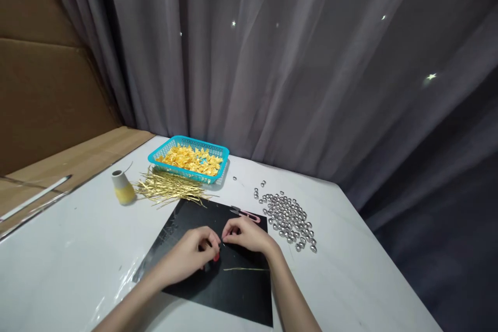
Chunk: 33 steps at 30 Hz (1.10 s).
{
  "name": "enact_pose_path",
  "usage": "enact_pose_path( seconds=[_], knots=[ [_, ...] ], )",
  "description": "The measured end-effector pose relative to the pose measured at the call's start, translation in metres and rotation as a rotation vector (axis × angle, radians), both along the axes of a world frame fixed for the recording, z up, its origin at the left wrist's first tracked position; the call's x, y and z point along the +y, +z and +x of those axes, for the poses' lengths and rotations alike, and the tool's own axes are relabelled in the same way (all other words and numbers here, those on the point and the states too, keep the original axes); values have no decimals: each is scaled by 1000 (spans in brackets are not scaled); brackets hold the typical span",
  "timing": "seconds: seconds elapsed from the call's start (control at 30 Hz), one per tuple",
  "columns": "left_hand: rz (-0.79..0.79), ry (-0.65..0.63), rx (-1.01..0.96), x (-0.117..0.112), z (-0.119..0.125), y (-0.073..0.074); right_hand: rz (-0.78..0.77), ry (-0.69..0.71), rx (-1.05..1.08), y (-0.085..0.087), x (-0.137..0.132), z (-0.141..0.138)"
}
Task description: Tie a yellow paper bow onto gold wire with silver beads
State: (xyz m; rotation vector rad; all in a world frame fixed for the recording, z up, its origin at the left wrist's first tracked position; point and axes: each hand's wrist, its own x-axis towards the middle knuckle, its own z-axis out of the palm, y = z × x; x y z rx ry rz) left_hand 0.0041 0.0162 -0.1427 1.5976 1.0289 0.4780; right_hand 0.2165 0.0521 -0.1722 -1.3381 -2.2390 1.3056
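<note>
My left hand (194, 253) is closed over a black mat (237, 293), with a small red piece (216, 257) showing at its fingertips. Close beside it, my right hand (246, 233) pinches its thumb and finger together; what lies between them is too small to name. A tiny dark and shiny bit shows between the two hands. One thin gold strip (246, 269) lies on the mat below my right hand. Beyond that hand rest small snips with pink handles (251, 216), partly hidden by the fingers.
A blue basket (226, 158) of yellow bow-like pieces (190, 160) stands at the back. Before it lies a pile of gold strips (167, 187), with a yellow thread cone (123, 189) to the left. Silver beads (288, 218) are spread at right. A grey curtain (272, 62) hangs behind.
</note>
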Motion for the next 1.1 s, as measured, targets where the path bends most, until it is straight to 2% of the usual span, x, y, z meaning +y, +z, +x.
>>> enact_pose_path(
  seconds=[0.1,0.2,0.47,0.6,0.73,0.83,0.93,1.1],
  knots=[
    [0,57,41,-9,11,-21,-22,-33,65,0,0,1],
    [2,75,75,-12,15,-27,-47,-63,133,1,1,2],
    [108,41,122,-13,13,-30,-134,-87,224,3,0,4],
    [149,14,119,-14,10,-25,-134,-112,215,6,0,6],
    [231,-98,100,-22,6,-15,-94,-157,177,11,2,14],
    [327,-191,141,-29,5,-14,-38,-200,159,15,0,20],
    [357,-216,184,-32,8,-20,14,-262,158,13,-11,21],
    [347,-207,179,-29,11,-27,98,-408,179,0,-46,20]
  ],
)
